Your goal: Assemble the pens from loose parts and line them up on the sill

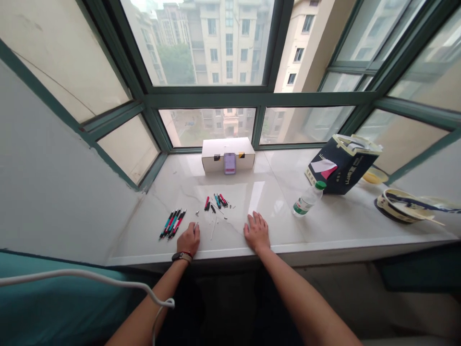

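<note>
My left hand (189, 238) rests near the front edge of the white windowsill (223, 246), its fingers curled round a small, pale, thin piece whose kind I cannot make out. Palm down, my right hand (257, 230) lies on the sill with fingers stretched out, holding nothing. Left of my left hand is a row of several pens (173, 224) in black with teal, pink and red. Beyond and between the hands lie loose pen parts: pink and teal barrels (221, 200), black pieces, small metallic tips and a thin white refill (213, 228).
A white box (227, 146) stands by the window with a purple card (229, 164) against its front. On the right are a plastic bottle with a green cap (307, 199), a dark paper bag (342, 166) and a takeaway bowl (399, 206). A white cable (90, 275) crosses the lower left.
</note>
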The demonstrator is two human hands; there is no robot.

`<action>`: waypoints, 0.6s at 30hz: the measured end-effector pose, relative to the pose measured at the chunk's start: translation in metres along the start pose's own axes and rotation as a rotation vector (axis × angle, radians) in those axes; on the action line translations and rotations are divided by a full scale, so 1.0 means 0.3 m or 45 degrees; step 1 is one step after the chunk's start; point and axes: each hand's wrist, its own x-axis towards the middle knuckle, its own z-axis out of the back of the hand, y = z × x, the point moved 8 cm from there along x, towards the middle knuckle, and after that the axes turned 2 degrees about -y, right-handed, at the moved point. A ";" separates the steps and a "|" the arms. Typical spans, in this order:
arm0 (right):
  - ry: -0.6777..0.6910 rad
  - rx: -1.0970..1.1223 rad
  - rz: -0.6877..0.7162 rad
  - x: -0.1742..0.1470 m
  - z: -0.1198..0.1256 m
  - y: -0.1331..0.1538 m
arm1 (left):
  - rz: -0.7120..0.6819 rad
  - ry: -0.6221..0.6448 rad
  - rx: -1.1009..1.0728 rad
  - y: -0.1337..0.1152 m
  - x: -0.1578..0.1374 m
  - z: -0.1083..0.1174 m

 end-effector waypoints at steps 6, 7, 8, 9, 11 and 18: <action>0.013 0.078 0.015 -0.001 -0.018 -0.023 | -0.016 0.081 0.099 -0.023 0.005 -0.008; 0.011 0.107 0.006 0.008 -0.019 -0.033 | -0.012 0.074 0.076 -0.020 0.006 -0.009; 0.012 0.142 0.003 0.022 -0.021 -0.039 | -0.007 0.066 0.053 -0.016 0.007 -0.009; 0.020 0.184 0.018 0.043 -0.023 -0.038 | -0.005 0.050 0.025 -0.012 0.008 -0.008; 0.068 0.286 0.101 0.103 -0.031 -0.012 | 0.009 0.030 -0.033 -0.001 0.010 -0.008; 0.439 0.384 0.146 0.367 -0.123 0.091 | 0.106 0.043 -0.264 0.055 0.037 -0.015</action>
